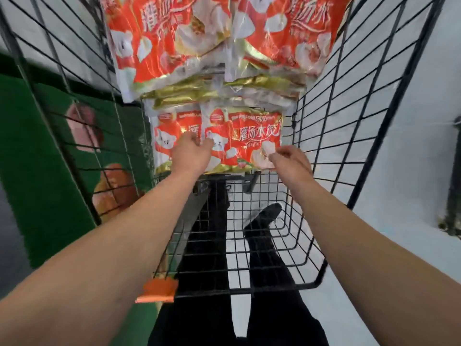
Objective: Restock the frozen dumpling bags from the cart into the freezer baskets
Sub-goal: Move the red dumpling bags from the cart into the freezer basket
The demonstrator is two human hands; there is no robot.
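A person reaches both arms into a black wire cart (324, 101). The cart holds a pile of red and orange dumpling bags (217, 46) with white dumplings printed on them. The pile fills the far end of the cart.

The nearest bag (245, 136) lies at the front of the pile, next to the bare wire floor of the cart. Another bag (164, 136) lies just beside it, on its left.

The left hand (192, 152) sits on the left edge of the nearest bag, where the two bags meet. Its fingers curl down onto the plastic, but you cannot tell if they really grip it. The right hand (290, 161) is at the bottom right corner of the nearest bag. Its fingers (275, 157) are close together and pinch that corner.

Under the cart floor you can see the person's dark trousers and a black shoe (267, 214). An orange tag (159, 289) sits on the near rim of the cart. To the left of the cart is a green panel (32, 151) with food pictures on it. To the right of the cart the floor is pale.
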